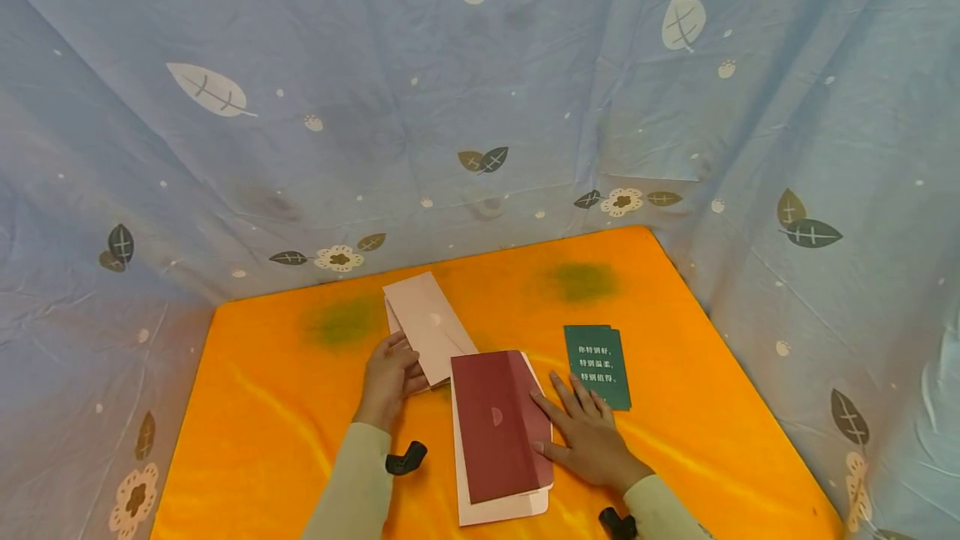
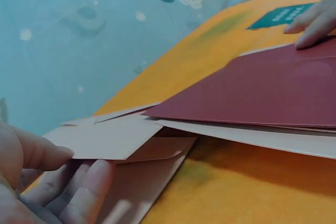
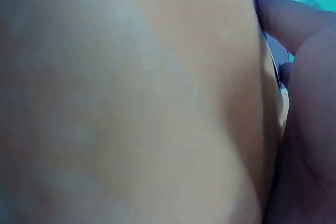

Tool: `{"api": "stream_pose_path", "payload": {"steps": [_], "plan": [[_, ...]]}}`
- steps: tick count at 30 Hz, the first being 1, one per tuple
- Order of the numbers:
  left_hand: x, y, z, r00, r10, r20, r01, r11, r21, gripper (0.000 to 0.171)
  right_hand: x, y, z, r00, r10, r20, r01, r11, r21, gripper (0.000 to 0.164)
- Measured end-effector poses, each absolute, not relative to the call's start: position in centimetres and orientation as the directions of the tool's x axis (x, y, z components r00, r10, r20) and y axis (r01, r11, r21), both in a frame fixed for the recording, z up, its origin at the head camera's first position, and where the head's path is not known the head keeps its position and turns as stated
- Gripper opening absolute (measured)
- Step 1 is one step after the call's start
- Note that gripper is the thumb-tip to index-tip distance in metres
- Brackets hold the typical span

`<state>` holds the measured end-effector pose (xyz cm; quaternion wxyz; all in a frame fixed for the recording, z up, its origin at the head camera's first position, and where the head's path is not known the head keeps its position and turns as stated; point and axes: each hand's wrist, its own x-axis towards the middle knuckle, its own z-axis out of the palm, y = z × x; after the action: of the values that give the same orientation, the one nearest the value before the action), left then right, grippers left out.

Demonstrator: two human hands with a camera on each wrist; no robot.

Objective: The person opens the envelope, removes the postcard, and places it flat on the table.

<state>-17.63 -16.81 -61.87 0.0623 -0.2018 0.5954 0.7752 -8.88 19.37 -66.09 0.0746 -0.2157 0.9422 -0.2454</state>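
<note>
Overall, a blue leaf-and-flower curtain [image 1: 300,148] walls in the orange-covered counter [image 1: 240,423]. Nearest the person lies the dark red envelope [image 1: 491,423], with pale paper [image 1: 502,511] showing beneath it along the left and bottom. Its far left corner overlaps the smaller pale pink envelope [image 1: 435,315], which sits beyond it to the left. At that envelope, the left grip [image 1: 390,377] pinches the edge, thumb above and fingers below. The right grip [image 1: 588,436] is relaxed and spread, thumb and index finger resting on the red envelope's right side. By my reading, the step in hand is handling the pink envelope while steadying the red one; the next move calls for a light pinch and care where they overlap. Smallest, the green cards [image 1: 597,357] lie just past the right fingertips.
</note>
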Motion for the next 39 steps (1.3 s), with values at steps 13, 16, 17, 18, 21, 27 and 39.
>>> {"api": "stream_pose_path", "payload": {"steps": [13,16,17,18,21,27,39], "plan": [[-17.3,-18.2,-61.4,-0.893,-0.244,-0.377,-0.285,-0.342,0.895,0.058,-9.1,19.6,-66.1,-0.886,-0.450,-0.109,-0.346,0.799,-0.492,0.082],[-17.3,-18.3,-61.3,-0.892,-0.250,-0.376,-0.280,-0.348,0.895,0.057,-9.1,19.6,-66.1,-0.887,-0.448,-0.113,-0.342,0.802,-0.490,0.082],[-17.2,-18.3,-61.3,-0.892,-0.252,-0.375,-0.278,-0.349,0.895,0.057,-9.1,19.6,-66.1,-0.887,-0.447,-0.113,-0.341,0.801,-0.492,0.082],[-17.2,-18.4,-61.3,-0.892,-0.253,-0.373,-0.274,-0.352,0.895,0.056,-9.1,19.6,-66.1,-0.888,-0.446,-0.112,-0.340,0.801,-0.493,0.082],[-17.1,-18.5,-61.3,-0.892,-0.260,-0.369,-0.267,-0.356,0.896,0.056,-9.1,19.6,-66.0,-0.887,-0.449,-0.112,-0.341,0.798,-0.496,0.082],[-16.9,-18.3,-61.4,-0.899,-0.249,-0.359,-0.269,-0.334,0.903,0.055,-9.2,19.6,-66.2,-0.885,-0.453,-0.113,-0.345,0.798,-0.495,0.082],[-16.2,-17.3,-61.5,-0.915,-0.203,-0.349,-0.275,-0.319,0.907,0.057,-9.2,19.6,-66.2,-0.886,-0.452,-0.103,-0.349,0.796,-0.494,0.082]]}}
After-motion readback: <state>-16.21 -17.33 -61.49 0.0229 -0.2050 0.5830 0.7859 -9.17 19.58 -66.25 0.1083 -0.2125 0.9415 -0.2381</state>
